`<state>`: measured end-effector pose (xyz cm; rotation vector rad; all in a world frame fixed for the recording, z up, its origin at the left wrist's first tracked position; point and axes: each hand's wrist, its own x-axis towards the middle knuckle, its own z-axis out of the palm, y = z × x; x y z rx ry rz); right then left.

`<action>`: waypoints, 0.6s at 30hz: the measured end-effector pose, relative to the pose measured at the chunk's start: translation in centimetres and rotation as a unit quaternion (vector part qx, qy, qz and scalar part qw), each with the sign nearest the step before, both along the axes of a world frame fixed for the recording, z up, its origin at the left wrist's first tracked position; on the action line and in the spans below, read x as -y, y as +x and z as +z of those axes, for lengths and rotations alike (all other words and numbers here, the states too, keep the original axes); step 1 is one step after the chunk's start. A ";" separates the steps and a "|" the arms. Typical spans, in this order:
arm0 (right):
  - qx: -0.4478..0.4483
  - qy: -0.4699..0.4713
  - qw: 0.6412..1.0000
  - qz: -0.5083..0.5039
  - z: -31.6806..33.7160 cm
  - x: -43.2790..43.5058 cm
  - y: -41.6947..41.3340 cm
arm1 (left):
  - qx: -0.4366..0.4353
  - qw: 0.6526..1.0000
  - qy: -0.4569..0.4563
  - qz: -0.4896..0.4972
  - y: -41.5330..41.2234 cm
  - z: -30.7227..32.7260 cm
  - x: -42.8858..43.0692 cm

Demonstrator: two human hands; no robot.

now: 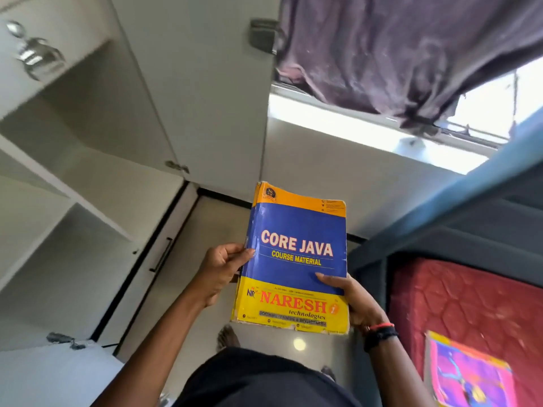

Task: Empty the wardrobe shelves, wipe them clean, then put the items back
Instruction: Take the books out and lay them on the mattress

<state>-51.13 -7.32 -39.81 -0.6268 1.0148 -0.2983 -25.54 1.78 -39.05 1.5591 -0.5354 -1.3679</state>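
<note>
Head view: the book [296,254] is held in the air above the floor, between the wardrobe shelves [97,218] on the left and the mattress [458,298] on the right. The left hand [219,273] grips its spine edge and the right hand [352,301] pinches the lower right edge, thumbs on the cover, other fingers hidden behind. The shelves are blurred; a pink item [467,374] at the mattress's near edge is cut off and unreadable.

The one head-worn wide-angle camera looked steeply down and forward, tilted sideways, close above the Core Java book [296,254], with wardrobe shelves [88,208] at its left and a red mattress [458,301] at its right.
</note>
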 end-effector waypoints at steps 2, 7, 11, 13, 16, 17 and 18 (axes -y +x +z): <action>-0.010 -0.004 0.999 -0.036 -1.1 -0.7 -3.8 | 0.008 0.999 0.009 -0.042 -3.5 -1.0 0.7; 0.003 0.003 0.991 -0.132 -3.2 -3.4 -11.8 | 0.051 0.989 0.030 -0.135 -11.7 -3.7 3.2; -0.025 0.046 0.973 -0.223 -5.6 -6.9 -19.9 | 0.047 0.968 0.056 -0.239 -20.2 -6.6 4.0; -0.040 0.063 0.959 -0.273 -6.5 -8.7 -23.7 | 0.042 0.957 0.069 -0.277 -24.5 -8.1 4.1; -0.030 0.072 0.938 -0.338 -7.4 -11.6 -29.3 | -0.001 0.939 0.125 -0.320 -30.2 -9.8 4.2; -0.030 0.073 0.930 -0.359 -7.9 -12.8 -31.6 | -0.018 0.930 0.142 -0.338 -32.5 -10.4 4.1; -0.026 0.081 0.922 -0.378 -8.2 -13.9 -33.2 | -0.019 0.920 0.157 -0.359 -34.4 -10.8 3.9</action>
